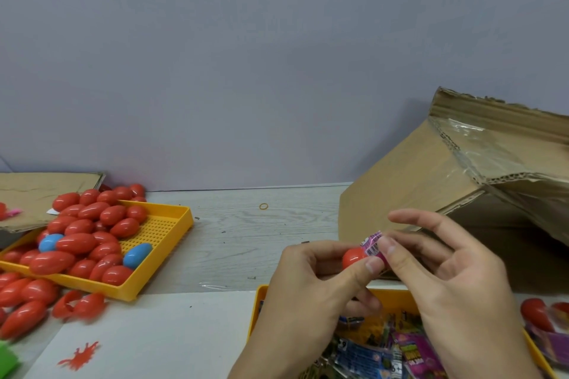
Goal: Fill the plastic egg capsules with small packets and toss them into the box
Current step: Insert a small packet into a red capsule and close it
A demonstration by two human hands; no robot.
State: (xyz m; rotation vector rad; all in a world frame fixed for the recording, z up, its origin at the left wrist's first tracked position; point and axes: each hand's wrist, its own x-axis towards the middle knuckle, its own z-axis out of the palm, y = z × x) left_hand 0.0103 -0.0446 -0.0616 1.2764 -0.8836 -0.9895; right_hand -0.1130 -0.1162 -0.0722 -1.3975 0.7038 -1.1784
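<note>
Nearest: a yellow tray of loose packets under both wrists, bright wrappers jumbled. Easy to drag one out with a sleeve or heel of the hand.

Above it, left hand grips a red capsule half between thumb and fingers, open mouth turned toward the right hand. Right hand pinches a pink packet with thumb and forefinger at the mouth of the half, other fingers spread. The packet sits partly out; how much is inside, cannot tell.

Risks here, as judged:
- Packet looks wide for the opening. Forced in flat, it may spring back or leave a corner across the rim, and the egg won't snap shut.
- The half is glossy and held only by fingertips; a hard push could squirt it out onto the counter.
- Mating half not visible in the hands. Two open halves lie well off to the left.

Farther left: second tray heaped with red eggs, a couple of blue. Pile overflows the rim.

Far right: the box, flaps sagging over its opening. A careless toss may hit a flap and bounce back.
</note>
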